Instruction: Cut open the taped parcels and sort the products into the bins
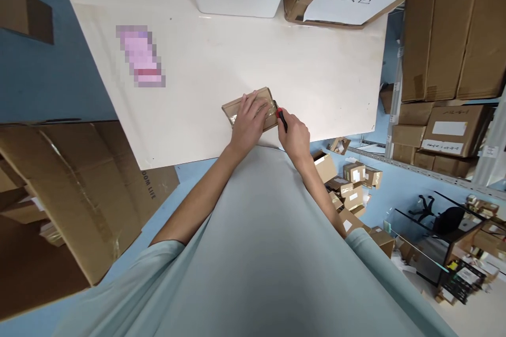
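Observation:
Near the front edge of the white table lies a small flat cardboard box (266, 93) with shiny clear tape on it. My left hand (250, 121) is laid across its top, fingers bent over the cardboard and holding it against the table. In my right hand (294, 137) is a utility knife (281, 117) with a red and black handle, the fist closed around it. The knife's front end meets the box's right edge; its blade is too small to make out.
At the table's (190, 63) far side stand a white bin (237, 2) and a cardboard carton (356, 8), both with handwritten labels. A blurred pink item (140, 58) lies at the left. Big cartons (103, 195) flank the table at left, shelves (446, 163) at right.

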A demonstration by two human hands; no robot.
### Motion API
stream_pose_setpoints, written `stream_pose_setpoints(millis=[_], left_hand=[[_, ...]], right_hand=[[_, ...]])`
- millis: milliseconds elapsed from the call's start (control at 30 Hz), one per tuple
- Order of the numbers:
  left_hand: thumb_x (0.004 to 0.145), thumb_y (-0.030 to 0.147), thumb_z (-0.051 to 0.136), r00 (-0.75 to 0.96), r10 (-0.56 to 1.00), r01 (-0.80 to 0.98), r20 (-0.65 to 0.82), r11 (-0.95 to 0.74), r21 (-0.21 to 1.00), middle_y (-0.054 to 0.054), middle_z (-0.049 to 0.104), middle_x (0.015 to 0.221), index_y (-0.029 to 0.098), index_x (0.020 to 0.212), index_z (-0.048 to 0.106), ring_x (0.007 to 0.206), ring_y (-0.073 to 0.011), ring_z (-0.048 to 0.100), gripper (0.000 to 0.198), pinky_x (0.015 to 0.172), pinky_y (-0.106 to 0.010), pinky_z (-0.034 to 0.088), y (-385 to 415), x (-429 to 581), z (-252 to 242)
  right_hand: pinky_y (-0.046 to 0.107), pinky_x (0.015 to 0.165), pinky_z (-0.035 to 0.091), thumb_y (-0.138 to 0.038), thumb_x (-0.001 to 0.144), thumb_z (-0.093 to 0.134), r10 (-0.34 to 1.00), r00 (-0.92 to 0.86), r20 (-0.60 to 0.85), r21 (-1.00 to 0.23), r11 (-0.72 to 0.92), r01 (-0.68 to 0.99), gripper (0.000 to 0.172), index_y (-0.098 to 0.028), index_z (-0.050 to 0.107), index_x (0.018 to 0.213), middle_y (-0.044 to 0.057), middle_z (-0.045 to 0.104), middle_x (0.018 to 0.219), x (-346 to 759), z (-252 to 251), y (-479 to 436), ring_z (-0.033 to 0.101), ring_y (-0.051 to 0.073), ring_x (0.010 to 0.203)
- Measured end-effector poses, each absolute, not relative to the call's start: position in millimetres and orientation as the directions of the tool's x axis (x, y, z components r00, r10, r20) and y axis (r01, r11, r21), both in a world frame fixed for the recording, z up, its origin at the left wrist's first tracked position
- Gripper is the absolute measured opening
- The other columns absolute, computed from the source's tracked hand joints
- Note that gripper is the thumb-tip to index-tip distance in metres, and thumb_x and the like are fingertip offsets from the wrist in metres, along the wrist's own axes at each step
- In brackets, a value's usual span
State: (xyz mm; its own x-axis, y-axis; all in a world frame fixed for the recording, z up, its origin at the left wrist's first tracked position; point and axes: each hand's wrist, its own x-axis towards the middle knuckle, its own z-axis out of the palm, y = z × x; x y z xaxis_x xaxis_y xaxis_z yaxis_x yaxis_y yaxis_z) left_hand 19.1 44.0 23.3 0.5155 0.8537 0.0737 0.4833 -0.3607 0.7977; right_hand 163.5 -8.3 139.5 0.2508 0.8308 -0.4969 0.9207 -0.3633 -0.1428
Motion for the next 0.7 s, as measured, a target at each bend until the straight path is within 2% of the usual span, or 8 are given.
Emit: stream_pose_setpoints(millis=[100, 267, 433, 567, 700], left_hand=[[0.123, 0.043, 0.033, 0.517, 0.854, 0.492, 0.063, -0.356, 0.794, -0.017, 0.074, 0.155, 0.026, 0.146, 0.069, 0.173, -0.0365, 0.044, 0.046, 0.145, -0.075, 0.024, 44, 19, 26], [0.123, 0.044, 0.038, 0.495, 0.868, 0.518, 0.039, -0.330, 0.789, -0.016, 0.075, 0.152, 0.027, 0.149, 0.068, 0.172, -0.0360, 0.047, 0.044, 0.146, -0.075, 0.023, 43, 21, 27], [0.122, 0.052, 0.039, 0.461, 0.886, 0.540, 0.038, -0.314, 0.781, -0.016, 0.075, 0.151, 0.030, 0.150, 0.066, 0.170, -0.0360, 0.048, 0.045, 0.144, -0.075, 0.025, 38, 23, 25], [0.123, 0.050, 0.034, 0.448, 0.893, 0.566, 0.042, -0.320, 0.760, -0.015, 0.074, 0.151, 0.030, 0.149, 0.067, 0.171, -0.0338, 0.048, 0.046, 0.144, -0.073, 0.029, 35, 24, 22], [0.123, 0.048, 0.038, 0.444, 0.896, 0.567, 0.022, -0.300, 0.767, -0.015, 0.073, 0.155, 0.031, 0.150, 0.068, 0.171, -0.0336, 0.047, 0.043, 0.145, -0.072, 0.027, 34, 23, 21]], right_hand=[[0.041, 0.096, 0.058, -0.031, 0.122, 0.026, 0.825, 0.232, -0.515, -0.160, -0.359, 0.920, 0.058, -0.018, 0.053, 0.172, 0.019, 0.075, 0.141, 163, 144, -6, 0.076, 0.034, 0.117], [0.043, 0.097, 0.059, -0.027, 0.121, 0.027, 0.778, 0.254, -0.575, -0.102, -0.376, 0.921, 0.059, -0.019, 0.050, 0.175, 0.021, 0.073, 0.146, 159, 148, 4, 0.077, 0.035, 0.119], [0.045, 0.098, 0.060, -0.026, 0.121, 0.026, 0.765, 0.244, -0.596, -0.133, -0.393, 0.910, 0.058, -0.019, 0.052, 0.172, 0.020, 0.077, 0.146, 163, 147, 0, 0.078, 0.035, 0.119], [0.045, 0.099, 0.061, -0.023, 0.120, 0.029, 0.733, 0.265, -0.627, -0.087, -0.404, 0.911, 0.057, -0.016, 0.051, 0.173, 0.021, 0.078, 0.146, 166, 146, -3, 0.078, 0.035, 0.119], [0.042, 0.097, 0.061, -0.026, 0.122, 0.031, 0.739, 0.229, -0.634, -0.081, -0.357, 0.930, 0.057, -0.018, 0.049, 0.175, 0.021, 0.076, 0.148, 168, 151, 1, 0.079, 0.034, 0.119]])
